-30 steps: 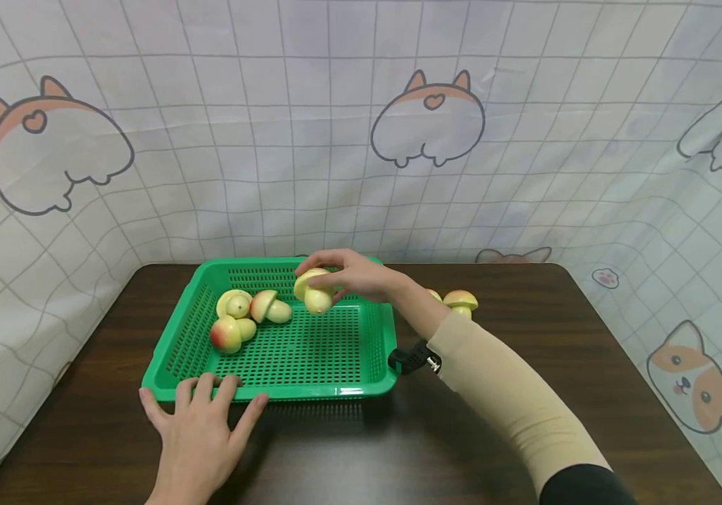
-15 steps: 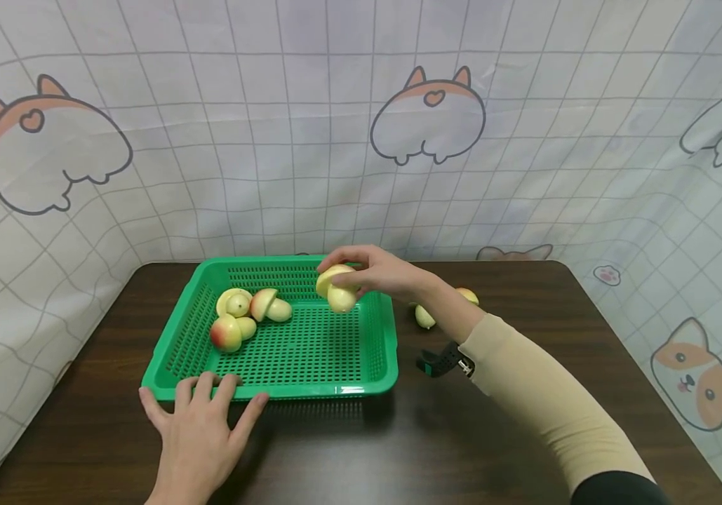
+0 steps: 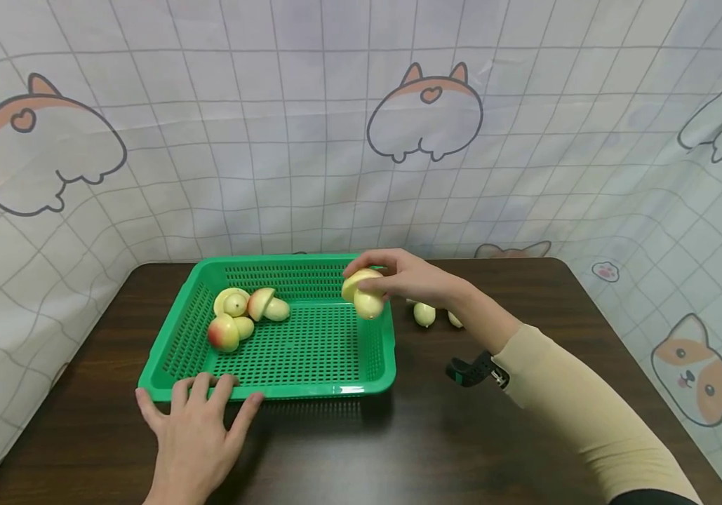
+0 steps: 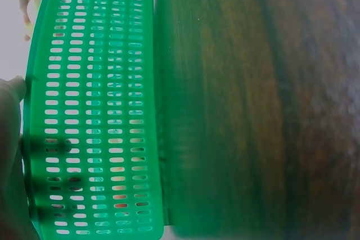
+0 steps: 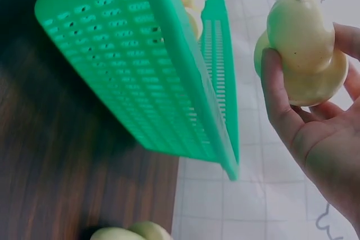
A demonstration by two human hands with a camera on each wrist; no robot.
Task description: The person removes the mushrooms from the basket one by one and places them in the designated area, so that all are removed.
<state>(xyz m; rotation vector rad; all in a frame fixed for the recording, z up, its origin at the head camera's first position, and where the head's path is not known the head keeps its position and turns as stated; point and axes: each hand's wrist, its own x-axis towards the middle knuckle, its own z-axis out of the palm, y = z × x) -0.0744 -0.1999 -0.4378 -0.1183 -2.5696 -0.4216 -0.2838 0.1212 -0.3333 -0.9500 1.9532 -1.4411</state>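
Observation:
My right hand (image 3: pixel 408 275) holds a yellow toy mushroom (image 3: pixel 367 294) above the right side of a green plastic basket (image 3: pixel 297 390). In the right wrist view, thumb and fingers grip the mushroom (image 5: pixel 304 37) around its stem and cap. Three other toy mushrooms lie in the basket's left part: one with a red cap (image 3: pixel 224 333), one on its side (image 3: pixel 269 306), and one stem up (image 3: pixel 234 303). My left hand (image 3: pixel 195 435) rests on the basket's near rim at the left, fingers spread over the edge.
More toy mushrooms (image 3: pixel 424 314) lie on the dark wooden table (image 3: pixel 525 393) right of the basket, partly hidden by the right forearm. A black wrist strap (image 3: pixel 471 369) hangs below the right wrist. A white gridded cloth (image 3: pixel 247 140) with cartoon dogs stands behind the table.
My right hand, with the mushroom in it, has moved right across the basket toward its right side. The left hand has stayed on the rim.

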